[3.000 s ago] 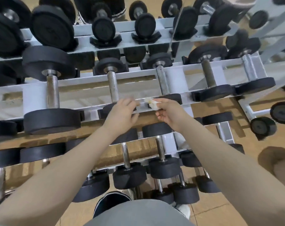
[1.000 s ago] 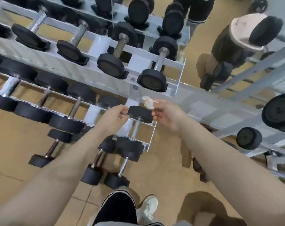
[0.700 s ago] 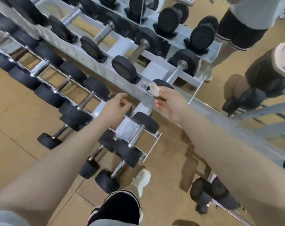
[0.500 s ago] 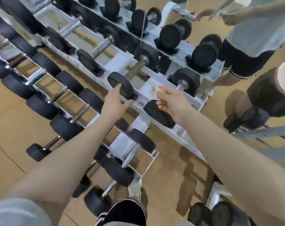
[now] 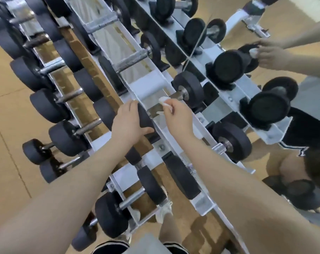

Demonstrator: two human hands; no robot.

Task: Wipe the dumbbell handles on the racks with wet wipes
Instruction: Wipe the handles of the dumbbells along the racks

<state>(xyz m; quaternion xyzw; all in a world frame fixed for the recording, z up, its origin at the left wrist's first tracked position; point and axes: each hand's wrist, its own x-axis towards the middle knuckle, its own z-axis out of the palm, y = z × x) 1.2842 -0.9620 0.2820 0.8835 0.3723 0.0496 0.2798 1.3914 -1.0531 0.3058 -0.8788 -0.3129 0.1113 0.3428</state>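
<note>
My right hand [image 5: 177, 116] pinches a white wet wipe [image 5: 164, 102] against the dumbbell handle [image 5: 175, 96], close to that dumbbell's far head [image 5: 190, 88]. My left hand [image 5: 127, 123] lies over its near head [image 5: 145, 118], thumb spread. The rack [image 5: 148, 83] rail runs under it.

1. The dumbbell heads [image 5: 190, 87] are showing matt black, rubber-like surfaces.
2. The dumbbell handles [image 5: 132, 59] are gleaming as bare metal, roughly knurled.
3. The rack [image 5: 146, 85] is showing smooth, pale painted metal with a slight sheen.
4. The wet wipe [image 5: 163, 100] is looking white, soft and crumpled.
5. The floor [image 5: 9, 116] is appearing matt tan.
</note>
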